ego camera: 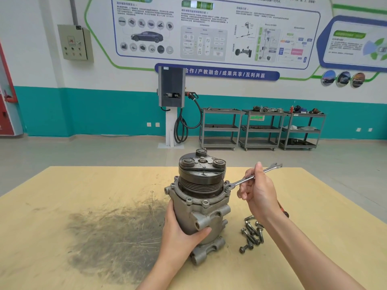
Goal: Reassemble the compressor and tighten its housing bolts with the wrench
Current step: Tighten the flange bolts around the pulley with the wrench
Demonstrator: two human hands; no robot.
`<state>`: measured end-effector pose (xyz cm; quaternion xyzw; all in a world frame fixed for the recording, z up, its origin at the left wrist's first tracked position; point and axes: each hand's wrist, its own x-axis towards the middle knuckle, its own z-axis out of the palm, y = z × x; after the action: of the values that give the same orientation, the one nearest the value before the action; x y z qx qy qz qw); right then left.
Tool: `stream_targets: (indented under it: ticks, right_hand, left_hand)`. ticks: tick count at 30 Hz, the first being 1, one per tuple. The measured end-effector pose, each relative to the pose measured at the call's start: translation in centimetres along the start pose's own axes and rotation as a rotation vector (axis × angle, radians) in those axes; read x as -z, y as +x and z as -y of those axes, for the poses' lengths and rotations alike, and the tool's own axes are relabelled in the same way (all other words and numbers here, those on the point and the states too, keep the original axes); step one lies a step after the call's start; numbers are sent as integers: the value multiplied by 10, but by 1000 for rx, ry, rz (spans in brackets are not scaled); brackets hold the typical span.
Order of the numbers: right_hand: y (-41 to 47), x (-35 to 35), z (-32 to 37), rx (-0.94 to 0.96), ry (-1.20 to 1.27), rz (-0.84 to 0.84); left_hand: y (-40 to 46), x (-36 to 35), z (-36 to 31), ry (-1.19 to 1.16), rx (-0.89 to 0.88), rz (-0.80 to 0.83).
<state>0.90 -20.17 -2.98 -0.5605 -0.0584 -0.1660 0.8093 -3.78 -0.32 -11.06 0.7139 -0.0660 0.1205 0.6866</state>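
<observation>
A grey metal compressor [206, 208] stands upright on the yellow table [83, 195], its dark pulley and clutch plate on top. My left hand [182, 231] grips the lower housing from the left, thumb across the front. My right hand [258, 191] holds a silver wrench [249, 178] by its shaft. The wrench's ring end sits on a housing bolt [227, 187] at the right rim of the flange; its open end points up and to the right.
Several loose bolts [251, 235] lie on the table right of the compressor, under my right forearm. A red-handled tool [283, 210] peeks out behind my right wrist. A dark oily stain [117, 233] spreads left of the compressor. Carts and a charger stand far behind.
</observation>
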Motion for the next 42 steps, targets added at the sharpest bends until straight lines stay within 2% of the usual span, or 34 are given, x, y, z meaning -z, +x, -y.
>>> stream_targets:
  ticks: [7,14,18,24,32,36,39,42]
  right_hand:
    - [-8,2,1,97,-41,-50]
    - [-11,3,4,91,-43,28]
    - [-20,4,-4,148,-59,-43]
    - [-42,-1,-19,415,-205,-157]
    - [-58,-3,-19,733,-567,-44]
    - [-57,-4,-10,881,-871,-68]
    - [-57,-4,-2,955,-949,-68]
    - [-58,-6,3,1107,-1075,-90]
  left_hand:
    - [0,1,3,11,1,-8]
    - [1,1,4,29,7,-8]
    - [1,1,6,34,9,-16]
    - [1,1,5,29,14,-15]
    - [-1,1,2,23,8,-14]
    - [-1,0,2,25,6,-12]
    - [-1,1,2,32,7,-10]
    - [0,0,3,36,13,-12]
